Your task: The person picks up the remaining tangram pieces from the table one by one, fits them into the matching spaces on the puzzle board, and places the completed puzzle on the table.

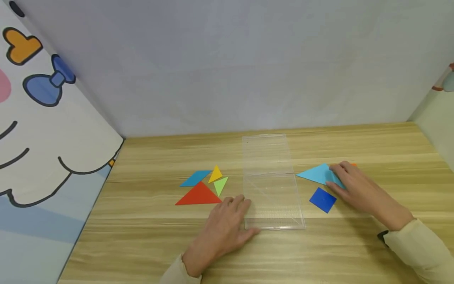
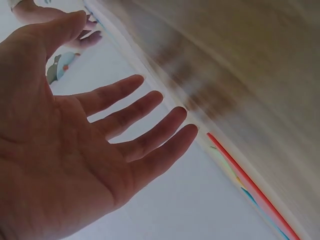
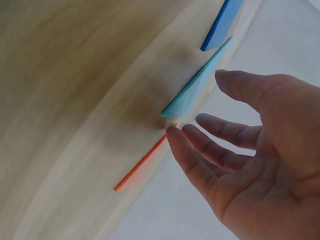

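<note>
My right hand (image 1: 354, 189) is over the right side of the table, its thumb and fingers apart with nothing between them. Below its fingertips lies a light blue triangle (image 1: 319, 174), partly covered by the hand in the head view. An orange piece (image 3: 142, 165) lies beside that triangle, mostly hidden behind the hand from above. Just nearer than the triangle is a dark blue square (image 1: 322, 200). My left hand (image 1: 227, 227), fingers loosely extended and holding nothing, is at the left edge of a clear plastic case (image 1: 273, 201). A red triangle (image 1: 199, 195) lies close to its fingers.
Left of the case, a blue parallelogram (image 1: 195, 178), a small yellow triangle (image 1: 215, 174) and a small light green triangle (image 1: 220, 185) lie near the red one. A pale wall (image 1: 248, 79) bounds the wooden table (image 1: 142, 236) at the back, with a cartoon-printed panel (image 1: 46, 138) at left.
</note>
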Demonstrator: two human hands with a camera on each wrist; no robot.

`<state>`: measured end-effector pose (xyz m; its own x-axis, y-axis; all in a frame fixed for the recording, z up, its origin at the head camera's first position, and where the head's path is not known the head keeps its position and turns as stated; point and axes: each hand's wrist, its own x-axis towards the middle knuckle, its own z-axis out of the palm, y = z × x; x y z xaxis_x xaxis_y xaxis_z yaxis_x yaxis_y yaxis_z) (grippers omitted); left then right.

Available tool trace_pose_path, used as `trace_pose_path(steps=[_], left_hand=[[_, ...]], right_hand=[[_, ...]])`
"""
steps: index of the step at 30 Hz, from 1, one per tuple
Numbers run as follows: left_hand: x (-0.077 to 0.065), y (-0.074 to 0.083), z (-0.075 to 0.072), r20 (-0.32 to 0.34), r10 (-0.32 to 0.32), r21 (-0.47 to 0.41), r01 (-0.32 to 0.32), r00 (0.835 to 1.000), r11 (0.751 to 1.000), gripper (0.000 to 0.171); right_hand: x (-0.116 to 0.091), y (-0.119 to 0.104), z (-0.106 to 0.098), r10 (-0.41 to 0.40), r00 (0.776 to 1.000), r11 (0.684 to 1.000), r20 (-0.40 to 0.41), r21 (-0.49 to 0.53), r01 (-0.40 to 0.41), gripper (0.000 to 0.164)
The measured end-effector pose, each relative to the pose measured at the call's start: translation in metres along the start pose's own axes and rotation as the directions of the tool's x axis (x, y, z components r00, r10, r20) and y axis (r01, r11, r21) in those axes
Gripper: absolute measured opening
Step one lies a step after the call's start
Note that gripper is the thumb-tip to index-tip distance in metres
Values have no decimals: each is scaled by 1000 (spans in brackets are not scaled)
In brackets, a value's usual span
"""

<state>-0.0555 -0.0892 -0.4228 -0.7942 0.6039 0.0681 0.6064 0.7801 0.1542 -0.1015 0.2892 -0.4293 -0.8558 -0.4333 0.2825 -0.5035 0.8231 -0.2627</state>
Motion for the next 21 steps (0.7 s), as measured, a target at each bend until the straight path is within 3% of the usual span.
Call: trace_pose_path(steps=[21], left_hand=[[1,1,2,6,37,-23,-37,999,999,49]], right_hand=[[16,4,-7,47,985,997,168,45,-55,52]])
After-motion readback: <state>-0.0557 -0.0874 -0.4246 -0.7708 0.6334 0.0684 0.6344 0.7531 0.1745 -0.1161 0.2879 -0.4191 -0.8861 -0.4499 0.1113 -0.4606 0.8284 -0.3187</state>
